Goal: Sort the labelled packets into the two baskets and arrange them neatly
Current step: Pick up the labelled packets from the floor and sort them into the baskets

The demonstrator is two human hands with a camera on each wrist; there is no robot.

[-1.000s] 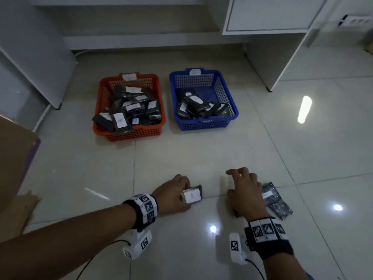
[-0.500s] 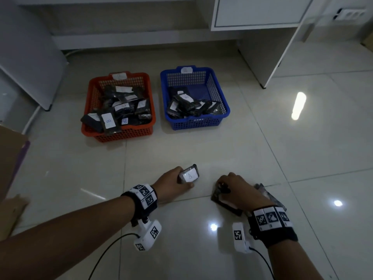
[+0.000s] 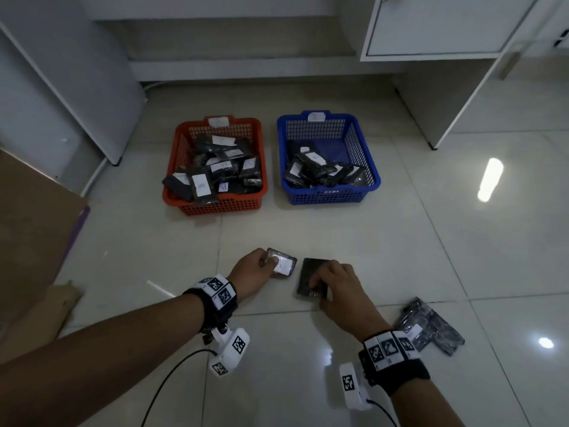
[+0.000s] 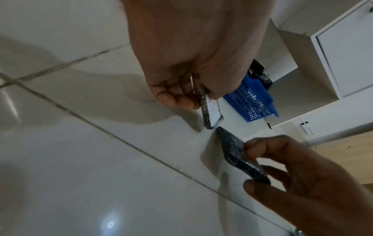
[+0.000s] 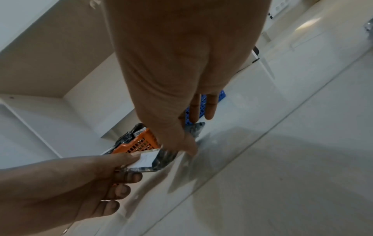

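My left hand (image 3: 267,264) pinches a dark packet with a white label (image 3: 283,266), held just above the tiled floor. Close to its right, my right hand (image 3: 320,283) grips a dark packet (image 3: 309,274) whose label is hidden. In the left wrist view the labelled packet (image 4: 210,111) and the dark packet (image 4: 236,154) nearly touch at their corners. Ahead stand a red basket (image 3: 215,206) heaped with labelled packets and a blue basket (image 3: 329,197) holding fewer. A few loose packets (image 3: 431,329) lie on the floor beside my right wrist.
A brown cardboard sheet (image 3: 34,229) leans at the left. A white desk panel (image 3: 431,100) stands behind and to the right of the blue basket, and a white board (image 3: 77,87) slants at the back left. Glossy tiles stretch between my hands and the baskets.
My right hand has taken a dark packet from the loose pile and brought it left toward the left hand. The left hand has kept hold of its labelled packet and turned it.
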